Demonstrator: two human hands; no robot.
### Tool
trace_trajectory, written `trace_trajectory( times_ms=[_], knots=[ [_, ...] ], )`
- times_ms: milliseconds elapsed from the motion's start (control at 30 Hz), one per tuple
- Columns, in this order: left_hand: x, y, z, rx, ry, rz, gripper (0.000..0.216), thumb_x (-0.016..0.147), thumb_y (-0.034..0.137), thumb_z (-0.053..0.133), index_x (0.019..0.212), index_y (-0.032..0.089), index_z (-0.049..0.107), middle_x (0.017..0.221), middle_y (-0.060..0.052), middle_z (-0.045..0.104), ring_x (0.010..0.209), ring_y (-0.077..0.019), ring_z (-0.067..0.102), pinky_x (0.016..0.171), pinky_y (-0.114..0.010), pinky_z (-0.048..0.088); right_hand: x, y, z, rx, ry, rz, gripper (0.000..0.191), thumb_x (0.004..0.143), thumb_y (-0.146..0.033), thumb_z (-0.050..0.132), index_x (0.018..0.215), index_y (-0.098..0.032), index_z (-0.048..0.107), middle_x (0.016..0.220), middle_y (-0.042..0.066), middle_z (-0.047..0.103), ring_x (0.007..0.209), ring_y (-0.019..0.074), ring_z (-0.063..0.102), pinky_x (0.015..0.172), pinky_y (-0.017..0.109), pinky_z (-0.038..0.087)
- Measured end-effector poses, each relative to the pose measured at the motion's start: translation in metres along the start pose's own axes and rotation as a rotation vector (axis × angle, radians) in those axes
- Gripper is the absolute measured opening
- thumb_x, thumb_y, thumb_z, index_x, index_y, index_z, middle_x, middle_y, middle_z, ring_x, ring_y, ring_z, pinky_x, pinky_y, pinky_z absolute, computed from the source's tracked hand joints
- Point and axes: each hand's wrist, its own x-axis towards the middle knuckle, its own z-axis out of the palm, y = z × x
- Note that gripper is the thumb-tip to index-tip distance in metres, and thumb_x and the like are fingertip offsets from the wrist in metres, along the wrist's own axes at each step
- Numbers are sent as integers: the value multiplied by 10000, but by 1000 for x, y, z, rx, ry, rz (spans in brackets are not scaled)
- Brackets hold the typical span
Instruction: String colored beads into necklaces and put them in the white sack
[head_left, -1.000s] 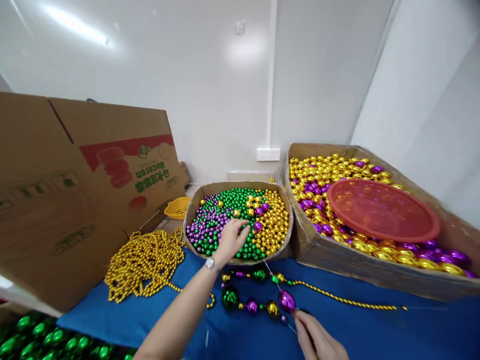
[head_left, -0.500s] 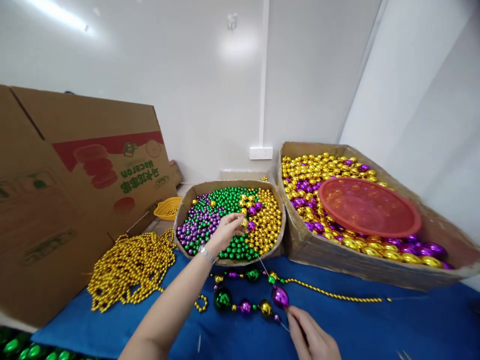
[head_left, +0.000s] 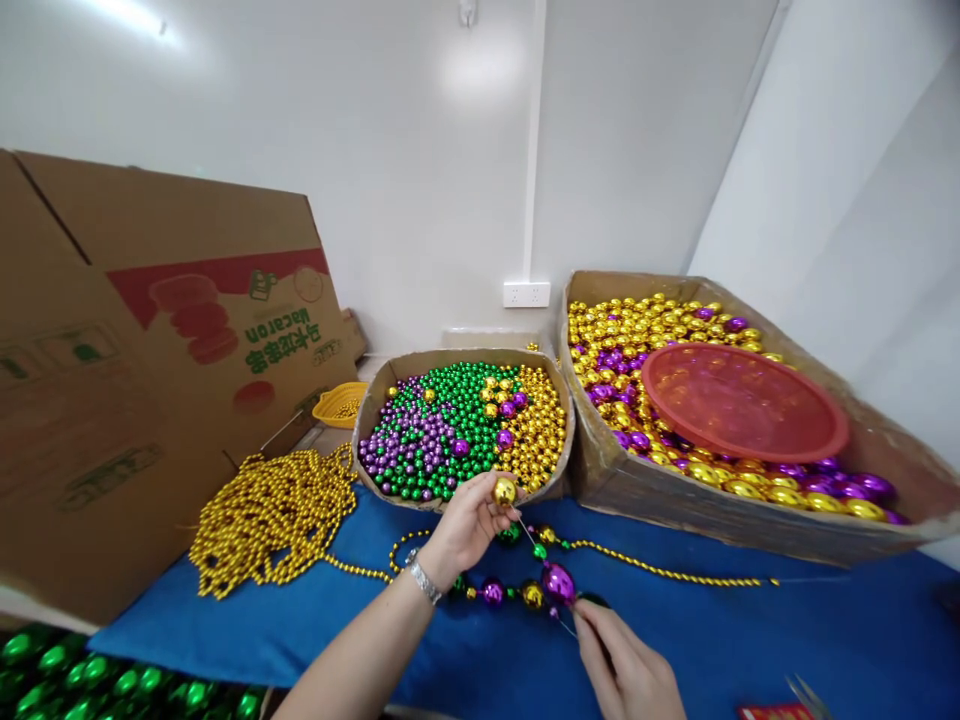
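Observation:
My left hand [head_left: 471, 522], with a metal watch on the wrist, pinches a gold bead [head_left: 505, 491] just in front of the box of small beads. A thin string [head_left: 527, 531] runs from that bead down to a small green bead [head_left: 540, 551] and a large purple bead [head_left: 558, 583]. My right hand [head_left: 628, 655] is closed at the lower end of the purple bead, fingertips together. Under my hands lies a strand of mixed beads [head_left: 493, 592], partly hidden by the left hand. From it a gold bead chain [head_left: 667, 570] stretches right.
A cardboard box [head_left: 571, 440] holds small green, purple and gold beads. Right of it, a bigger box [head_left: 637, 485] carries large beads and a red basin [head_left: 746, 400]. At left are a gold chain heap [head_left: 277, 520], a yellow basket [head_left: 327, 408] and a tall carton [head_left: 180, 380].
My left hand has come back from the bead box towards me, bringing the gold bead beside the string. My right hand stays at the purple bead. The view has shifted slightly.

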Motion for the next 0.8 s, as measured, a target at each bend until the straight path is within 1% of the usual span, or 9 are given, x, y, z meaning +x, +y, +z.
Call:
trace_trajectory(
  times_ms=[200,333,400,467,533,600,700,800],
  knots=[
    [-4,2,2,54,-1,26,330,812,380,615,993,105,637,871,-114,680,626,-131,638,490,-175,461,-3,0,-1,-9,-4,0,211,942,-246,383,991,-182,578,843,57,711,714,148,698,619,198,554],
    [-14,-1,8,217,-45,47,332,773,356,670,1005,121,634,868,-82,649,652,-138,636,536,-204,484,-6,2,2,19,-13,42,214,936,-279,395,998,-194,582,865,58,716,743,161,705,658,209,562],
    [-22,-4,11,293,-66,60,350,758,339,690,1039,144,615,905,-72,637,696,-145,633,573,-223,502,-12,3,6,49,-31,133,212,934,-309,403,1019,-202,565,873,56,717,738,164,709,652,209,567],
    [-29,-7,12,323,-68,76,374,743,325,707,1061,171,585,949,-69,635,762,-156,624,604,-236,514,-21,4,11,123,-71,268,218,934,-333,403,1058,-208,532,864,50,715,711,156,712,613,190,567],
    [-35,-11,10,330,-64,85,357,724,309,727,1019,176,576,974,-73,639,806,-159,608,629,-243,521,-31,3,17,241,-137,403,233,937,-354,398,1093,-215,499,859,43,711,706,148,713,591,171,564],
    [-39,-15,7,330,-60,71,322,712,302,738,957,164,582,983,-80,643,806,-153,596,636,-245,523,-40,-1,21,348,-157,511,250,935,-391,394,1092,-224,493,846,34,708,713,145,714,608,169,565],
    [-40,-17,0,305,-12,29,329,686,307,759,921,152,589,918,-72,652,742,-138,597,602,-237,520,-48,-10,25,385,-59,617,297,918,-470,401,1047,-234,529,800,20,704,687,145,712,631,171,564],
    [-40,-17,-5,239,26,-60,363,660,336,776,905,143,588,796,-50,648,664,-139,616,561,-232,507,-50,-19,26,370,22,640,321,897,-512,425,1002,-242,563,779,16,707,653,146,709,613,161,558]
  ],
)
